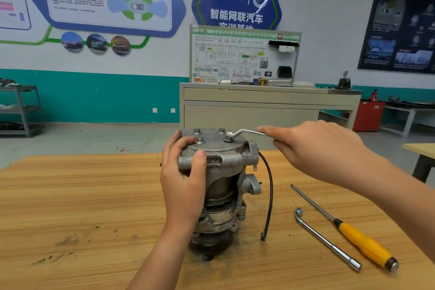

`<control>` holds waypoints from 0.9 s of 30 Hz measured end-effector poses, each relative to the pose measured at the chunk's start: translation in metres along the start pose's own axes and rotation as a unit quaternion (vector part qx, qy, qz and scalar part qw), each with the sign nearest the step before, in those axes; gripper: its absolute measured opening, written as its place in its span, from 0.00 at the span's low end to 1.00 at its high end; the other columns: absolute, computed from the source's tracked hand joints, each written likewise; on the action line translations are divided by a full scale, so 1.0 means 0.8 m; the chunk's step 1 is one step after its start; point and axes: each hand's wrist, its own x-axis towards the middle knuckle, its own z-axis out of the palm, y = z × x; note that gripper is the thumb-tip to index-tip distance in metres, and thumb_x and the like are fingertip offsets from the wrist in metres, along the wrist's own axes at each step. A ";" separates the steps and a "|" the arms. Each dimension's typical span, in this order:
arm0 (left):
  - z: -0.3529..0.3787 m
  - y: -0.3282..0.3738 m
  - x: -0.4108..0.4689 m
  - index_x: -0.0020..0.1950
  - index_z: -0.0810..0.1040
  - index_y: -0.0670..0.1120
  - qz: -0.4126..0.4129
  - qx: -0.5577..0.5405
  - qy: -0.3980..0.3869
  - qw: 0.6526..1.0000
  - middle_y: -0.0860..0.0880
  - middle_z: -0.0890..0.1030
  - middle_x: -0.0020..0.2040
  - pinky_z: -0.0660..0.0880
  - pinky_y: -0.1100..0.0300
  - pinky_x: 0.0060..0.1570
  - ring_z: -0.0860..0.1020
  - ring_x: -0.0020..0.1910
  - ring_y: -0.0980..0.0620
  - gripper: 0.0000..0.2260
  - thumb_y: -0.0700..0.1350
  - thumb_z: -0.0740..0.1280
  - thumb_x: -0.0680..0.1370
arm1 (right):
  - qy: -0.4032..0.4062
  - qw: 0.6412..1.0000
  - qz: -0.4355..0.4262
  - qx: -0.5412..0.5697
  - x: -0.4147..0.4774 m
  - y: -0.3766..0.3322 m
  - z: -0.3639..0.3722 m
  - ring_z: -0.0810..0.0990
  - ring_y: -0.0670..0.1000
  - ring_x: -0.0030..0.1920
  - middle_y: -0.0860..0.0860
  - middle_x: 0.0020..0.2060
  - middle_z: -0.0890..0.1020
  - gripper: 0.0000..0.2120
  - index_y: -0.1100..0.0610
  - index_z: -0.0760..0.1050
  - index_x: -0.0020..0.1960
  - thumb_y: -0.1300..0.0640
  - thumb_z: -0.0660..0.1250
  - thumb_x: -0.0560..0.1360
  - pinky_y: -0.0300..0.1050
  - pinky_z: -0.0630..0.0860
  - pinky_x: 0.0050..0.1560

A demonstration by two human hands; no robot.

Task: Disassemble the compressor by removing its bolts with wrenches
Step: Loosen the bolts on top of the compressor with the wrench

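Note:
A grey metal compressor (226, 186) stands upright on the wooden table (82, 195). Its round top cover carries several hex bolts (200, 140). My left hand (186, 176) grips the cover's left side, thumb over a lug and fingers curled over the rim. A silver offset ring wrench (247, 133) sits with its ring on the right-hand bolt (228, 139). My right hand (313, 148) holds the wrench handle to the right of the compressor, index finger stretched along it. A black cable (269, 190) hangs from the compressor's right side.
On the table to the right lie an L-shaped socket wrench (327, 241) and a yellow-handled screwdriver (362, 240). Behind the table stand a beige training bench with a wiring board (244, 59), a grey shelf rack (21, 110) at left, and a red cabinet (368, 116).

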 end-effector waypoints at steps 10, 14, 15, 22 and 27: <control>-0.004 0.000 0.002 0.49 0.74 0.58 0.006 0.001 -0.012 1.000 0.59 0.71 0.64 0.65 0.65 0.65 0.67 0.64 0.65 0.09 0.51 0.61 0.71 | -0.063 0.977 -0.029 -0.202 -0.002 -0.041 -0.026 0.58 0.50 0.24 0.50 0.27 0.62 0.25 0.57 0.57 0.71 0.66 0.59 0.75 0.41 0.56 0.20; -0.007 -0.003 0.006 0.49 0.75 0.58 0.007 -0.002 -0.016 1.000 0.65 0.70 0.61 0.67 0.55 0.66 0.67 0.64 0.67 0.09 0.51 0.61 0.71 | 0.016 0.991 -0.021 -0.133 -0.005 -0.012 -0.003 0.63 0.50 0.20 0.48 0.24 0.69 0.19 0.50 0.65 0.67 0.53 0.56 0.77 0.36 0.63 0.20; -0.008 -0.003 0.007 0.49 0.75 0.58 0.007 -0.002 -0.017 1.000 0.65 0.70 0.61 0.67 0.55 0.66 0.67 0.64 0.67 0.09 0.51 0.61 0.71 | 0.059 0.994 -0.026 -0.089 -0.005 -0.002 0.008 0.64 0.50 0.19 0.48 0.23 0.72 0.17 0.52 0.74 0.62 0.50 0.57 0.76 0.35 0.65 0.22; -0.008 -0.005 0.008 0.49 0.76 0.57 0.010 -0.010 -0.014 1.000 0.65 0.70 0.61 0.65 0.68 0.62 0.67 0.62 0.70 0.09 0.51 0.61 0.70 | 0.074 0.956 0.044 0.281 0.071 0.022 0.076 0.72 0.46 0.61 0.45 0.57 0.79 0.18 0.51 0.78 0.58 0.49 0.51 0.81 0.52 0.42 0.70; -0.006 -0.005 0.007 0.49 0.76 0.56 0.001 -0.017 -0.009 1.000 0.65 0.71 0.61 0.65 0.67 0.62 0.67 0.63 0.69 0.10 0.50 0.61 0.70 | -0.039 0.938 0.056 0.339 0.126 0.008 0.086 0.52 0.50 0.74 0.50 0.73 0.58 0.19 0.48 0.68 0.68 0.47 0.49 0.81 0.57 0.43 0.72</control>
